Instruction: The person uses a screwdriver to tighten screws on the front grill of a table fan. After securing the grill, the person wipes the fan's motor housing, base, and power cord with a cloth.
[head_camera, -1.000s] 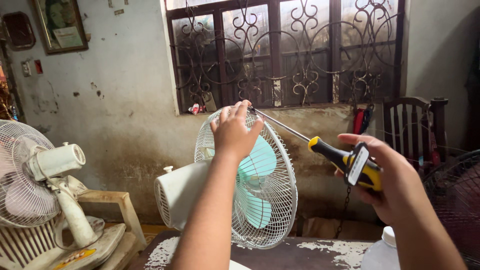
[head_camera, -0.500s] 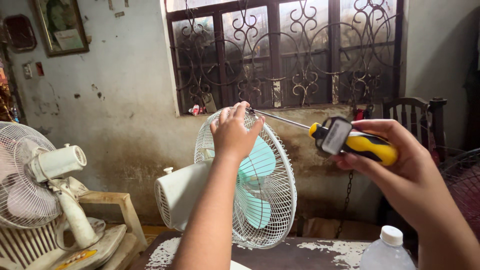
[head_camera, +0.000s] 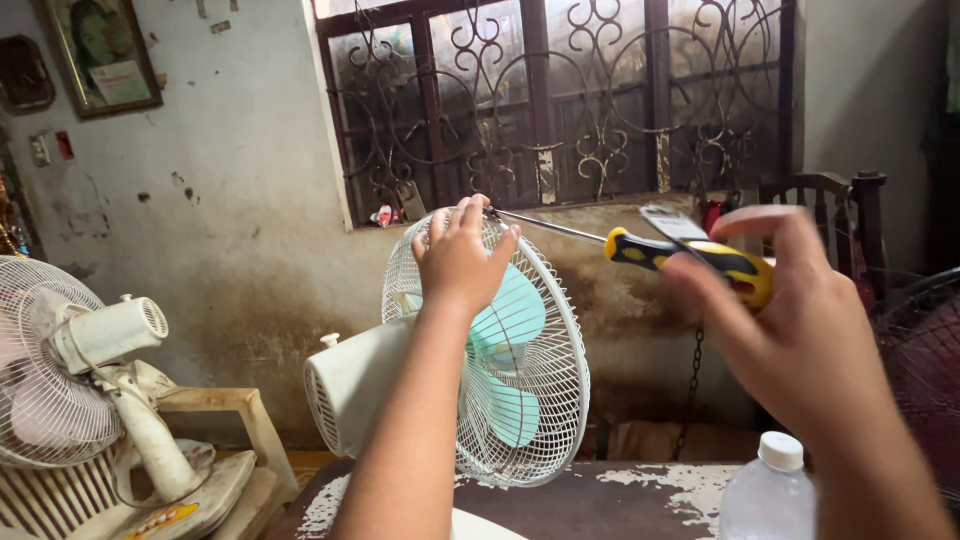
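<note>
A white table fan (head_camera: 505, 400) with a wire grille and pale green blades stands on a worn table, facing right. My left hand (head_camera: 462, 256) grips the top of the grille rim. My right hand (head_camera: 790, 320) holds a yellow and black screwdriver (head_camera: 690, 255) by its handle. Its metal shaft points left, and the tip sits at the top of the grille, right beside my left fingers. The right hand is blurred.
A second white fan (head_camera: 70, 380) leans on a wooden stool at the left. A clear plastic bottle with a white cap (head_camera: 772, 490) stands at the table's near right. A barred window (head_camera: 560, 100) and a stained wall are behind; a wooden chair (head_camera: 830, 200) is far right.
My right hand has lifted the screwdriver handle, so the shaft now lies nearly level. The view has shifted closer to the fan. My left hand stays on the grille top.
</note>
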